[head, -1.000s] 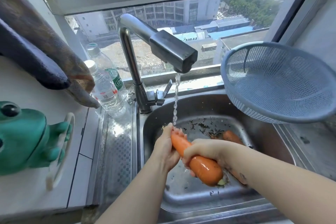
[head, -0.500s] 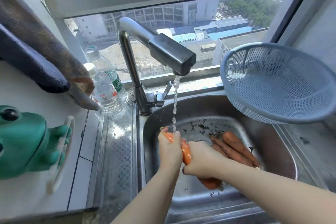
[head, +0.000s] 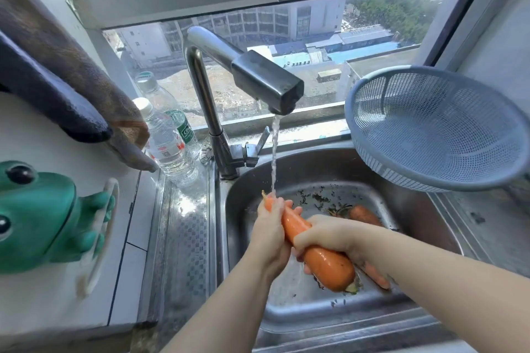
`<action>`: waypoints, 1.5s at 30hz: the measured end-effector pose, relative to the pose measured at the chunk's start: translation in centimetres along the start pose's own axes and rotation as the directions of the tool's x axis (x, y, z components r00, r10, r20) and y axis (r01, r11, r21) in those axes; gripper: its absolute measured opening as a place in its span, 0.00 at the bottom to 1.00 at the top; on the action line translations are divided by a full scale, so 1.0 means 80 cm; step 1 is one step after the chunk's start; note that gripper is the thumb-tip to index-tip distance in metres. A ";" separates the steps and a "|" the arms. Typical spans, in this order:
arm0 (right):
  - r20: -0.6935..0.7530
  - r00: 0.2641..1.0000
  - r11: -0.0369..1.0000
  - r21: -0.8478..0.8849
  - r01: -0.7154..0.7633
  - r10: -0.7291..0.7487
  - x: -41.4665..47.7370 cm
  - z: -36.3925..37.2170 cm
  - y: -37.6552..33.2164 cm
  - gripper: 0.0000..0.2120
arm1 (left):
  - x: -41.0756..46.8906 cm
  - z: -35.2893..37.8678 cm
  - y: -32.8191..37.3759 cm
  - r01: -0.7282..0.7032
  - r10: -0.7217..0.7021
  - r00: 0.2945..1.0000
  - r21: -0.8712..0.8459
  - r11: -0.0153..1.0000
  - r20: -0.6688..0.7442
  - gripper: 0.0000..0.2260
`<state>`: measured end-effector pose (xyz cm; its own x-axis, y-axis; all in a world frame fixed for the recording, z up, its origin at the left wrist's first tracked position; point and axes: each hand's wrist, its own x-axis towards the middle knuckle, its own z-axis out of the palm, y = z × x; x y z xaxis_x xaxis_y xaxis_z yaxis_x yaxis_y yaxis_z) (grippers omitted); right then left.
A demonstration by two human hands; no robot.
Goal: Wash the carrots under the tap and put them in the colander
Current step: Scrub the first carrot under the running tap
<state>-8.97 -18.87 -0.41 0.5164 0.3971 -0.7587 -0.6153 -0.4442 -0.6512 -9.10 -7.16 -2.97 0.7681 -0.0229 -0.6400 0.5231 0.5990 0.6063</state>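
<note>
As left hand [head: 269, 235] and right hand [head: 327, 238] grip carrot [head: 327, 266] (wet), colander [head: 430, 135] overhangs sink [head: 315, 169].

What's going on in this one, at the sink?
A person is washing a carrot under the running tap. The left hand grips its thin end in the stream of water, and the right hand grips its middle. Other carrots lie in the sink behind the hands. The blue colander to the right holds nothing yet.
</note>
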 end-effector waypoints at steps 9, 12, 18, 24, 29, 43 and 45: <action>-0.241 0.897 0.748 -0.649 0.135 -0.371 0.023 0.032 -0.001 0.10 | 0.005 0.000 0.005 -0.192 0.248 0.958 0.320 0.928 -0.142 0.10; -0.244 0.914 0.789 -0.603 0.118 -0.323 0.019 0.025 -0.006 0.10 | 0.010 0.002 0.015 -0.106 0.133 0.981 0.181 0.978 -0.144 0.13; -0.058 0.992 0.986 -0.126 0.108 -0.116 -0.003 0.004 0.001 0.07 | -0.011 -0.029 0.031 0.041 -0.065 0.961 0.093 0.995 0.269 0.12; -0.138 0.974 0.943 -0.307 0.130 -0.179 0.004 0.011 0.003 0.07 | 0.001 -0.022 0.024 -0.069 0.033 0.988 0.242 0.968 0.150 0.09; -0.148 0.971 0.919 -0.375 0.123 -0.190 0.007 0.008 0.003 0.08 | 0.006 -0.012 0.024 0.000 0.000 1.000 0.067 0.998 0.002 0.14; -0.148 0.894 0.674 -0.711 0.202 -0.424 0.031 0.023 0.008 0.22 | 0.006 -0.035 0.022 -0.107 0.105 0.987 -0.014 0.994 -0.121 0.14; -0.079 0.899 0.733 -0.612 0.296 -0.430 0.037 0.017 0.003 0.17 | 0.010 -0.032 0.027 -0.097 0.079 0.984 -0.105 0.990 -0.158 0.16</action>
<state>-8.39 -16.75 -2.81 0.7761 0.4843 -0.4038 0.0665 -0.6997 -0.7113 -8.27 -3.87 -3.40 0.7389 0.1515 -0.6566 0.4047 0.6793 0.6122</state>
